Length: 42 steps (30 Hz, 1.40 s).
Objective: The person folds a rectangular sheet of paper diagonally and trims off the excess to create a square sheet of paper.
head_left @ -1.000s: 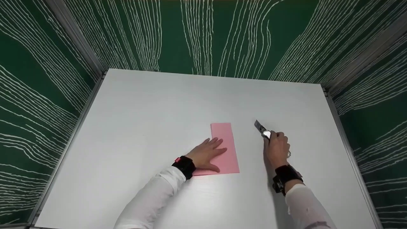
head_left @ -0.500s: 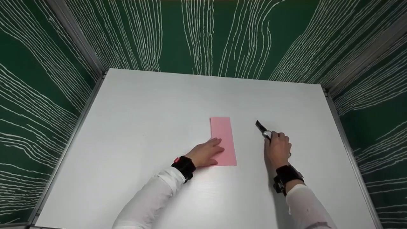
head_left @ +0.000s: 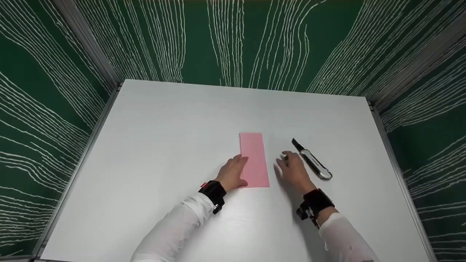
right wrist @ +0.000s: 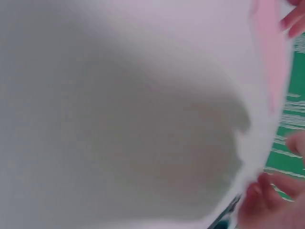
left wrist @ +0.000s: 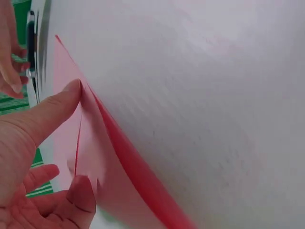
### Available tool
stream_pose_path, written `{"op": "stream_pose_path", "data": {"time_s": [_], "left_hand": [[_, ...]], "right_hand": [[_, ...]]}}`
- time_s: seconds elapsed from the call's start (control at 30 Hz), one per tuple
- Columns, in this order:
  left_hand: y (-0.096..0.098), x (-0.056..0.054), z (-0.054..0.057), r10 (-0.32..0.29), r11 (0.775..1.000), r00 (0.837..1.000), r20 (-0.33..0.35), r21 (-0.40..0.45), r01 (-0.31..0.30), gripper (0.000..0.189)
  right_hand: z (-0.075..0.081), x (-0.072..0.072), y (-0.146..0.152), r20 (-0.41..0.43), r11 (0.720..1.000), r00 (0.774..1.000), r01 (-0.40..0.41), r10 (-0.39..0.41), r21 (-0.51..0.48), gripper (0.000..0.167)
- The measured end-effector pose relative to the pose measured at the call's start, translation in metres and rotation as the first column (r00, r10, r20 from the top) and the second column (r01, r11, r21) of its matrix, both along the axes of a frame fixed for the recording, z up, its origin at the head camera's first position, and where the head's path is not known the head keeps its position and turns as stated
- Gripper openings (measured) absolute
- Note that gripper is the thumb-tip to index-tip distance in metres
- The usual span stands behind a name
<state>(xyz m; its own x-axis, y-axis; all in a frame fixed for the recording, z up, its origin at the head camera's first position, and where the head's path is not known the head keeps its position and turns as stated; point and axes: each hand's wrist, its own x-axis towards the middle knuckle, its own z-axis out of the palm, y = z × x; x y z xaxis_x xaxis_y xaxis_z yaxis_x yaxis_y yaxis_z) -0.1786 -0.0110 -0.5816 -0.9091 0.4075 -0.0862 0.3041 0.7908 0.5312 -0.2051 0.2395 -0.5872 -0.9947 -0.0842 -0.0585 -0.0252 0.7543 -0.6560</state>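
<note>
A pink sheet of paper (head_left: pixel 256 153), folded into a narrow strip, lies on the white table. My left hand (head_left: pixel 231 173) rests along the paper's left edge, fingers pointing away and thumb near the front edge. In the left wrist view the thumb touches the paper's front edge, and the layers (left wrist: pixel 121 148) gape slightly. My right hand (head_left: pixel 294 171) is just right of the paper, fingers loosely bent and holding nothing. A utility knife (head_left: pixel 316 163) with its blade out lies to the right of that hand. The right wrist view is blurred.
The white tabletop (head_left: pixel 174 120) extends around the hands, bordered by metal rails (head_left: pixel 400 171) at the sides. Green walls (head_left: pixel 196 40) with pale wavy lines stand behind and beside it. A dark band with a small camera (head_left: pixel 315 203) sits on each wrist.
The paper slid away from me, then slightly left. My left hand drew back to the paper's left edge. My right hand let go of the utility knife and moved left towards the paper.
</note>
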Motion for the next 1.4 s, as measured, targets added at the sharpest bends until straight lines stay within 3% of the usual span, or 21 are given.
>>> {"op": "stream_pose_path", "data": {"time_s": [0.13, 0.3, 0.33, 0.4, 0.57, 0.7, 0.83, 0.93, 1.07, 1.17, 1.27, 1.4], "left_hand": [[-0.001, 0.0, -0.006, -0.007, 0.998, 1.0, 0.029, 0.058, 0.005, 0.083], [-0.004, -0.002, -0.013, -0.061, 0.989, 0.996, 0.058, 0.135, 0.052, 0.08], [-0.005, -0.002, -0.013, -0.07, 0.986, 0.995, 0.066, 0.155, 0.059, 0.079], [-0.006, -0.002, -0.015, -0.081, 0.979, 0.993, 0.081, 0.194, 0.064, 0.078], [-0.005, -0.002, -0.014, -0.11, 0.97, 0.988, 0.106, 0.227, 0.084, 0.067], [-0.002, -0.003, -0.01, -0.154, 0.967, 0.979, 0.133, 0.224, 0.121, 0.048], [0.0, -0.002, -0.012, -0.169, 0.967, 0.978, 0.125, 0.214, 0.14, 0.041], [0.001, 0.0, -0.012, -0.171, 0.966, 0.98, 0.098, 0.21, 0.147, 0.041], [-0.004, 0.004, -0.012, -0.174, 0.974, 0.985, 0.024, 0.155, 0.168, 0.052], [-0.014, 0.009, -0.011, -0.182, 0.983, 0.982, -0.049, 0.001, 0.182, 0.061], [-0.023, 0.011, -0.009, -0.192, 0.972, 0.977, -0.089, -0.155, 0.177, 0.065], [-0.031, 0.01, -0.006, -0.186, 0.956, 0.977, -0.105, -0.25, 0.155, 0.067]], "right_hand": [[0.009, 0.004, -0.019, 0.227, 0.985, 0.974, 0.011, 0.028, -0.17, 0.051], [0.011, 0.009, -0.036, 0.334, 0.908, 0.942, 0.13, 0.012, -0.399, 0.055], [0.016, 0.011, -0.039, 0.352, 0.893, 0.936, 0.154, 0.005, -0.422, 0.056], [0.015, 0.012, -0.042, 0.362, 0.89, 0.932, 0.179, -0.016, -0.419, 0.058], [0.009, 0.013, -0.041, 0.269, 0.951, 0.963, 0.11, -0.029, -0.29, 0.062], [0.004, 0.017, -0.04, 0.155, 0.973, 0.988, 0.025, 0.011, -0.228, 0.06], [-0.003, 0.026, -0.042, 0.026, 0.995, 0.996, -0.089, 0.091, -0.054, 0.055], [-0.007, 0.034, -0.041, -0.049, 0.975, 0.981, -0.18, 0.188, 0.131, 0.053], [-0.01, 0.041, -0.037, -0.071, 0.909, 0.95, -0.267, 0.305, 0.321, 0.053], [-0.011, 0.043, -0.029, -0.047, 0.874, 0.936, -0.307, 0.349, 0.376, 0.056], [-0.009, 0.044, -0.017, -0.03, 0.858, 0.926, -0.336, 0.376, 0.388, 0.057], [-0.005, 0.043, 0.0, -0.003, 0.846, 0.914, -0.374, 0.406, 0.379, 0.058]]}}
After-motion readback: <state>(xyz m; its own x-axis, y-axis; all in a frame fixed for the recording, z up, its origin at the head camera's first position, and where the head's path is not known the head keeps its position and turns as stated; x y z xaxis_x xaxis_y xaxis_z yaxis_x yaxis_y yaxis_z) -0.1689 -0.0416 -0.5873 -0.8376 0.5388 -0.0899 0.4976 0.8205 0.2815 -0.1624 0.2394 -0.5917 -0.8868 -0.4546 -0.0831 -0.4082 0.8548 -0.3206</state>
